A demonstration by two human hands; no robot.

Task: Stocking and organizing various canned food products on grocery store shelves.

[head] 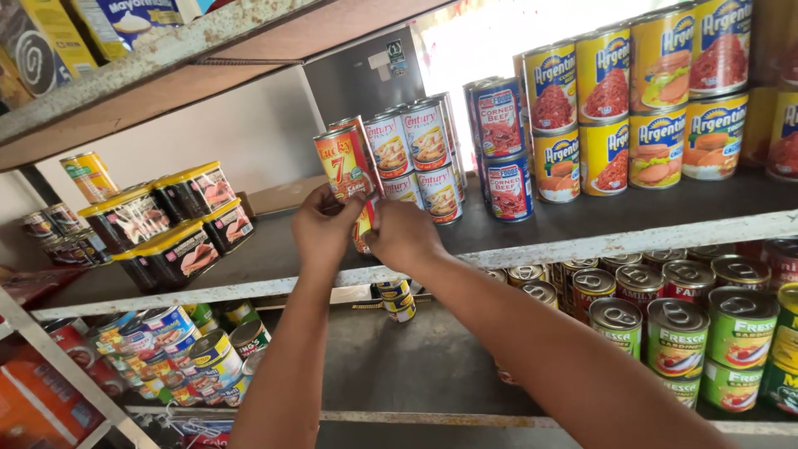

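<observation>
Both hands (366,229) around red can (347,166) near shelf edge (582,245)

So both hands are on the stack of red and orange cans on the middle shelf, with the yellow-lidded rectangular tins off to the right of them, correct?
Not quite. In the head view the yellow-lidded rectangular tins sit to the left of the hands, not the right. The rest holds: the left hand and right hand are on the stack of red and orange cans on the middle shelf.

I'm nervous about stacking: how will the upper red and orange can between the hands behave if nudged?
The upper red and orange can looks tall, narrow and perched on a lower can that the left hand and right hand mostly hide, so it probably tips easily. Being cylindrical, it would likely roll along the shelf. It seems rigid metal, unlikely to flex.
</observation>
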